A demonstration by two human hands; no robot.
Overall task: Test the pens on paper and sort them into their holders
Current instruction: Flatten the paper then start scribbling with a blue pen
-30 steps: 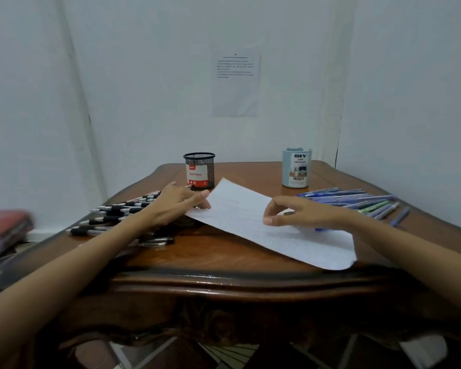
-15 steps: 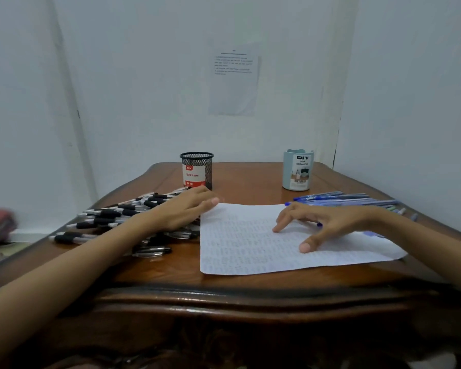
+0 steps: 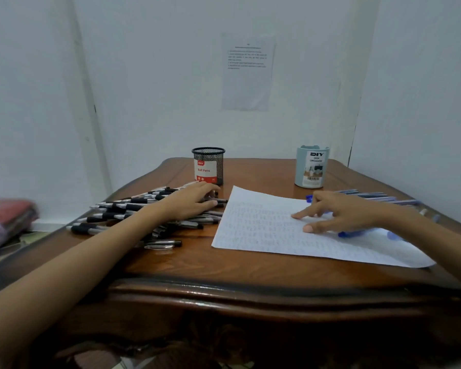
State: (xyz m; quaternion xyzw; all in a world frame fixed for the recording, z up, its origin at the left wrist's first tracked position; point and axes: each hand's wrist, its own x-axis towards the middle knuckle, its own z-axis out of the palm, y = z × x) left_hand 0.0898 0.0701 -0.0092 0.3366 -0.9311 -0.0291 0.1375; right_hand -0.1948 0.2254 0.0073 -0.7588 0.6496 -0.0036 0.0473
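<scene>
Head view. At centre left, left hand (image 3: 189,206) laid over a heap of black pens (image 3: 123,209), fingers loosely stretched, gripping none. Right of centre, right hand (image 3: 341,214) on the lined paper (image 3: 261,233), fingers spread and uncurled, index tip and thumb tip touching the sheet. Just below that palm, one blue pen (image 3: 354,233) lying on the paper; touched or not, cannot tell. More blue pens (image 3: 378,197) in a row at the right, behind the wrist. Toward the back of the wooden table (image 3: 224,270), black mesh holder (image 3: 208,166) just behind the left fingertips, pale blue holder (image 3: 312,167) beyond the paper's far edge. Upper centre, printed sheet (image 3: 248,71) on the wall. Far left edge, something reddish (image 3: 6,219), blurred.
</scene>
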